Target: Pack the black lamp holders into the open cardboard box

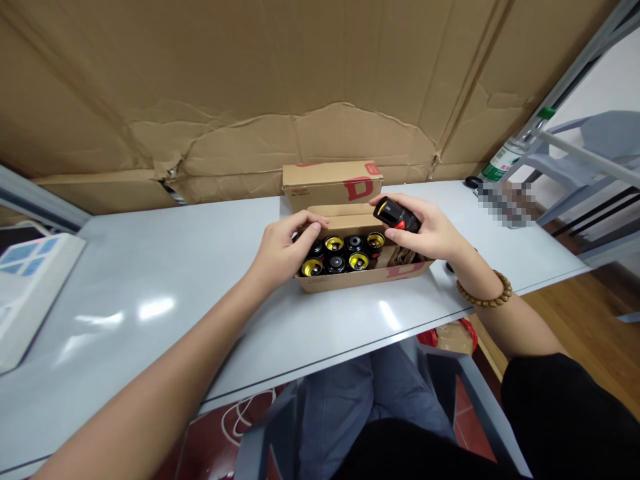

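Note:
An open cardboard box [340, 283] stands on the white table, with several black cylindrical items inside, some showing yellow inner rings [359, 261]. Crumpled brown paper [403, 256] fills its right part. My right hand [425, 225] holds a black cylindrical item [391, 212] with a red button and a yellow mark, tilted above the box's right half. At the box's left end my left hand [287, 248] rests with bent fingers over the edge; what its fingertips touch, if anything, is partly hidden.
Behind the open box is a closed cardboard box [325, 181] with a red logo. A bottle with a green cap [515, 152] stands at the table's far right. A white-and-blue box [35, 287] lies at the left edge. Cardboard [275, 80] walls the back.

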A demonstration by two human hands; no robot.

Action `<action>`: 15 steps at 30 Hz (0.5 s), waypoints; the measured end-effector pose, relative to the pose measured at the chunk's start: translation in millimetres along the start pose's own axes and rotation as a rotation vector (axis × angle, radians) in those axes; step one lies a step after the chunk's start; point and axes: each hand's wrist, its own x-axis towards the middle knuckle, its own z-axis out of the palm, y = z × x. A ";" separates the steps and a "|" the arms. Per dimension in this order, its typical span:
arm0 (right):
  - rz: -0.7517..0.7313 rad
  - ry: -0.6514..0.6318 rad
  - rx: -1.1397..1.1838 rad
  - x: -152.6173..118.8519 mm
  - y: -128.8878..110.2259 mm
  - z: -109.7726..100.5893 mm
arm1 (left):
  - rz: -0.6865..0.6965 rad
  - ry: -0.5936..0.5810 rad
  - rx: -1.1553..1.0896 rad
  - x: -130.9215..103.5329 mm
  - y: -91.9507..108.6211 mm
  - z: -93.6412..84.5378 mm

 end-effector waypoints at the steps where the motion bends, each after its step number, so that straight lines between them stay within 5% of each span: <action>1: 0.002 -0.003 0.000 0.2 -0.2 0.0 | 0.002 0.000 0.000 0.0 0.1 0.1; 15: 0.231 -0.090 0.425 -3.5 9.9 4.4 | 0.005 0.003 -0.007 -0.4 0.8 0.1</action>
